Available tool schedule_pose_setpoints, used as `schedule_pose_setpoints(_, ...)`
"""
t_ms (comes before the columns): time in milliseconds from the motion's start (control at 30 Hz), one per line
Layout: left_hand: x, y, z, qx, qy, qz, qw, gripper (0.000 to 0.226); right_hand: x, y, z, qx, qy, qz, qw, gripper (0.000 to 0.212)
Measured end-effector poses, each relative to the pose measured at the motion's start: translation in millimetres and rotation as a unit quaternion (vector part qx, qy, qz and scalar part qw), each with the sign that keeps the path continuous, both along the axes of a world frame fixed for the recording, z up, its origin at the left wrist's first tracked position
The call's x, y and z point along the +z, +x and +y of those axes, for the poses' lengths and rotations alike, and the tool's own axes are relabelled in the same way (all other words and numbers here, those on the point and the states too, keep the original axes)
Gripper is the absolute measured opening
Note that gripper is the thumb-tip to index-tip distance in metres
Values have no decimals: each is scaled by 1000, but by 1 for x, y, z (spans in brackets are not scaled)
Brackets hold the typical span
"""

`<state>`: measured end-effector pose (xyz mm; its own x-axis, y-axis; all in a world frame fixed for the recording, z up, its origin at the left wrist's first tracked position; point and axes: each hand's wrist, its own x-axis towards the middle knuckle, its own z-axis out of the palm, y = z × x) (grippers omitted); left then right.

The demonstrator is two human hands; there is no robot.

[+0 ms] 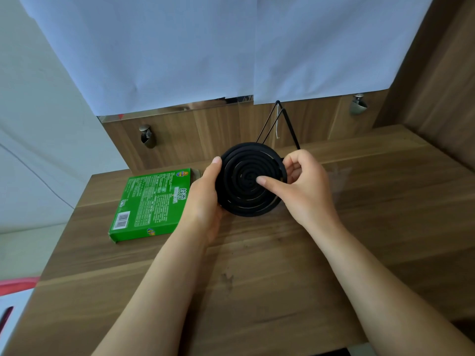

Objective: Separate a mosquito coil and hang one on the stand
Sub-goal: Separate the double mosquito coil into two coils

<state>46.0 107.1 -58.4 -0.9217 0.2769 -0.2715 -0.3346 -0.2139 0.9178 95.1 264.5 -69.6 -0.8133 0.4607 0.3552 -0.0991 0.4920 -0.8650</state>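
Observation:
A black double mosquito coil (241, 194) is held above the wooden table, tilted toward me. My left hand (205, 194) grips its left rim, thumb on the upper edge. My right hand (305, 186) holds the right rim, with the thumb pressing near the coil's centre and the fingers behind the edge. The outer ring looks slightly lifted apart at the top. Behind the coil stands a black wire stand (279, 122) with a small silver hook hanging from its peak; its base is hidden by the coil and my right hand.
A green mosquito coil box (151, 204) lies flat on the table (257, 278) to the left of my hands. A wooden back panel with metal pegs (147, 137) and white paper sheets rises behind. A wooden side wall stands at the right.

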Motion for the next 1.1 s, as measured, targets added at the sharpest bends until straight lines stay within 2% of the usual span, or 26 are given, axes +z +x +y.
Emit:
schedule_pose_setpoints(367,-3,-4,0,68,-50,-12,996,41,0,0,-3,3,38,26,999,39)
schedule_pose_setpoints(567,-5,-6,-2,83,-45,-12,995,31,3,1,-2,34,-23,28,999,33)
schedule_pose_setpoints(833,-1,-5,-2,86,-50,5,995,29,3,2,-4,47,-14,45,998,31)
schedule_pose_setpoints(1000,-1,-3,-3,102,-54,30,993,38,8,4,-3,80,-43,64,994,17)
schedule_pose_setpoints(1100,1,-3,-5,119,-56,28,991,37,9,4,-2,96,-62,40,993,18)
